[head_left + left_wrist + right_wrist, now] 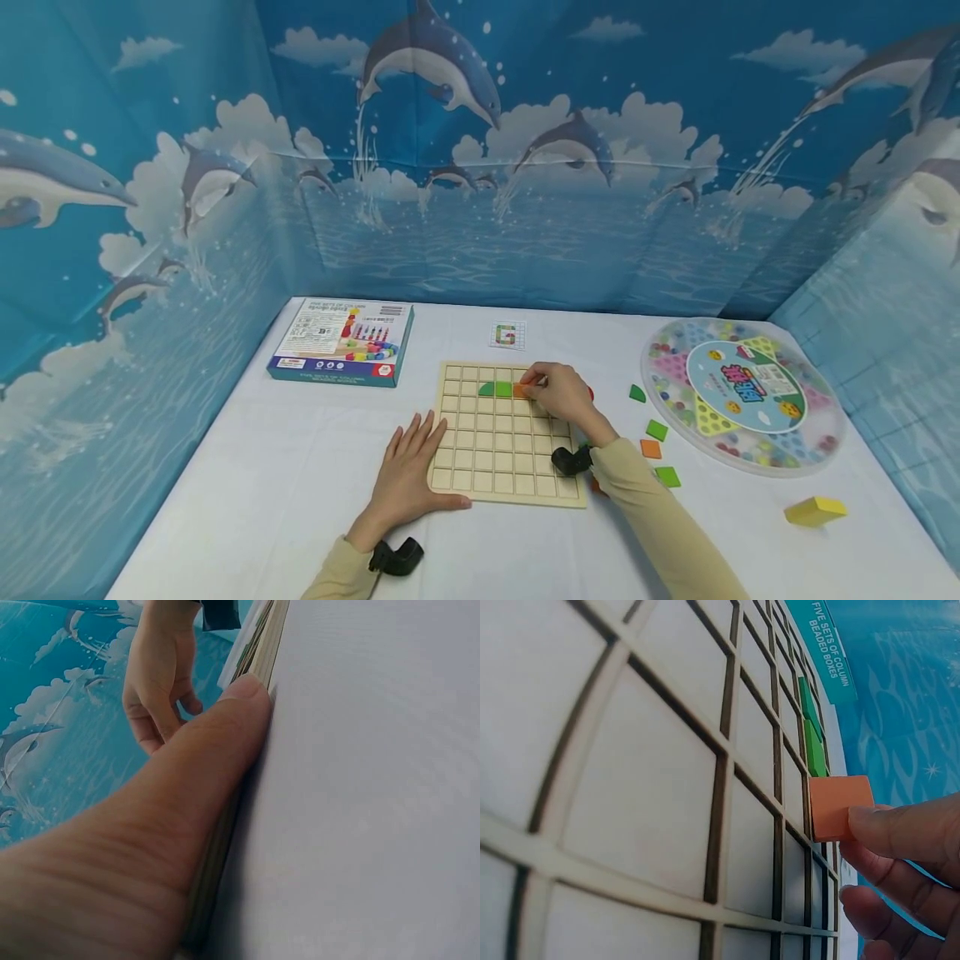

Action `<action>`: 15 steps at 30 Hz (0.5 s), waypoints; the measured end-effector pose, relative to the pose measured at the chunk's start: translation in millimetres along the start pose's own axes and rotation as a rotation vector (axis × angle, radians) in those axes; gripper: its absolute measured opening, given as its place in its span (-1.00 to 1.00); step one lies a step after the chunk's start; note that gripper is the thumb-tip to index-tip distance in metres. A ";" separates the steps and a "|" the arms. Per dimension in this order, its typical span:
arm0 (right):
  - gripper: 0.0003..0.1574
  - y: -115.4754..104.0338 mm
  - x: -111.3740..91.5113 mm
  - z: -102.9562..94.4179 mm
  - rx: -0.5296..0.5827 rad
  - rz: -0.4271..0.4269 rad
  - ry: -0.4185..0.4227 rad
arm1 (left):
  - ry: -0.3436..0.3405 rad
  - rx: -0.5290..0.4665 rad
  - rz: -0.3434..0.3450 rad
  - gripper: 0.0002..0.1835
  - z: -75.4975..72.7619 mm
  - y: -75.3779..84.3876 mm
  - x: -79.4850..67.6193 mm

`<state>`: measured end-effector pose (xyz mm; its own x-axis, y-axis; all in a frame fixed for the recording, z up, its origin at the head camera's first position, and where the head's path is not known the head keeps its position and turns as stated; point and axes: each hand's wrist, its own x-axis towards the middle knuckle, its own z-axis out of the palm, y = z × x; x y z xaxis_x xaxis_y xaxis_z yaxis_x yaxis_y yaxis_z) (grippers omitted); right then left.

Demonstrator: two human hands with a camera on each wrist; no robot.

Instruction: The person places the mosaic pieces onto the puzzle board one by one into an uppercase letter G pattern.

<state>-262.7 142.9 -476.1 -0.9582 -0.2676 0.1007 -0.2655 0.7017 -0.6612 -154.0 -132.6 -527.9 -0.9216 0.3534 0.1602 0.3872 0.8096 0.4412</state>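
Note:
A wooden grid board (483, 460) lies on the white table. Between thumb and fingertips, my right hand (564, 393) pinches an orange square tile (838, 806) at the board's upper rows. Just left of that tile, a green square tile (503, 389) and a green quarter-round tile (487, 389) sit side by side in the grid. My left hand (408, 471) rests at the board's near left corner, fingers straight along the left side. Its thumb (225, 724) lies against the near edge.
Behind the board is a small pattern card (508, 334). A boxed bead set (341, 342) stands back left, a round marble game board (746, 396) at right. Loose green tiles (657, 430), an orange tile (651, 449) and a yellow block (815, 511) lie on the right side.

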 end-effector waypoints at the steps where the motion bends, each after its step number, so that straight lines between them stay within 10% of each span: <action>1: -0.94 -0.1 0.2 0.2 -0.001 -0.009 0.001 | 0.002 -0.001 0.001 0.29 0.2 -0.2 -0.3; 15: -0.74 0.4 0.3 -0.9 -0.172 0.027 -0.065 | 0.003 -0.014 0.002 0.29 -0.4 1.1 -1.2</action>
<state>-263.2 143.7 -475.6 -0.9579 -0.2851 0.0328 -0.2591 0.8103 -0.5256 -152.5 -132.3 -527.3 -0.9211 0.3535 0.1632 0.3883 0.8022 0.4535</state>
